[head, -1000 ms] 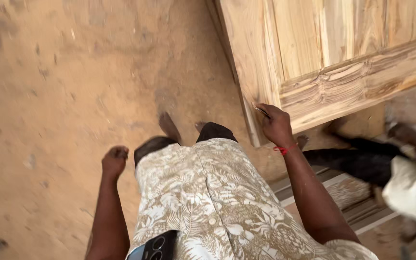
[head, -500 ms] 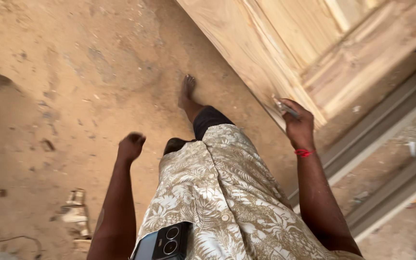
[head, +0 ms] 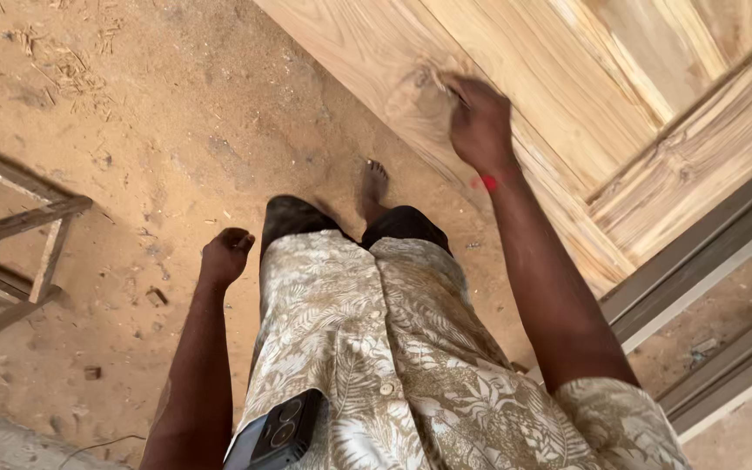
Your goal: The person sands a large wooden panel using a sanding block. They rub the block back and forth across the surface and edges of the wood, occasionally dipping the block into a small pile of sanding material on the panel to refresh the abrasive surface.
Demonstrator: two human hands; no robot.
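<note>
Right hand [head: 479,122] pressed against wooden door [head: 567,96] near its lower-left edge, fingers curled together; held object not discernible. Left hand [head: 226,254] loosely fisted, well left of door over open dirt floor [head: 158,130].

Leaf-print shirt [head: 376,348]; red wristband [head: 486,182]

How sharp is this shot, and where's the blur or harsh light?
Head view: the right hand on the wooden door is motion-smeared; the left hand, patterned shirt and dirt floor are fairly sharp; light is even and warm, without glare.
</note>
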